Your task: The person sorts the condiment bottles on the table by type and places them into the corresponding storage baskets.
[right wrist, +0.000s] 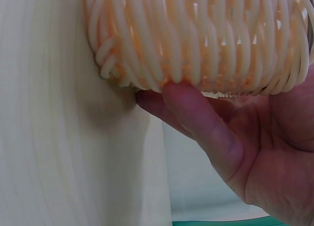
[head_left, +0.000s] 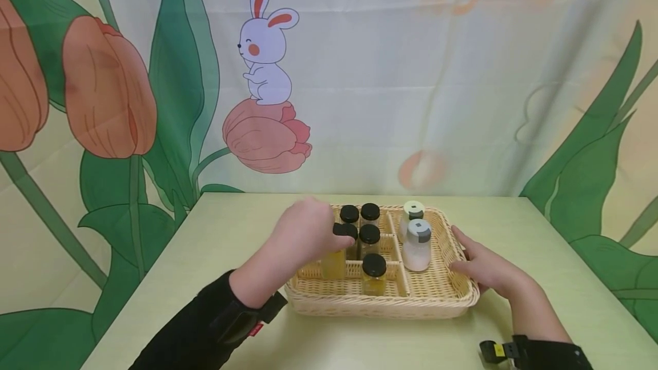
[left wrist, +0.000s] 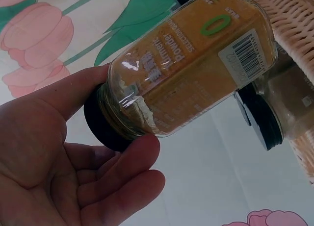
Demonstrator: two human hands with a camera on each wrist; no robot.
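My left hand (head_left: 303, 230) pinches the black lid of a turmeric powder jar (left wrist: 191, 64), whose yellow body hangs over the front left part of a wicker basket (head_left: 380, 308). In the left wrist view the jar's printed label and barcode show, with the fingers curled at its lid. At the basket's right end, my right hand (head_left: 485, 264) grips the side, and its fingers (right wrist: 206, 123) press against the woven wall low down in the right wrist view. Inside the basket stand a black-lidded spice jar (head_left: 373, 276) with yellow contents and a white-capped shaker (head_left: 417, 247).
Wooden dividers (head_left: 398, 264) split the basket into compartments. Several more black-lidded jars (head_left: 369, 238) stand in the middle and back ones, and a second pale-capped shaker (head_left: 413, 213) is at the back right. Behind the pale table (head_left: 241, 216) hangs a printed curtain (head_left: 360, 73).
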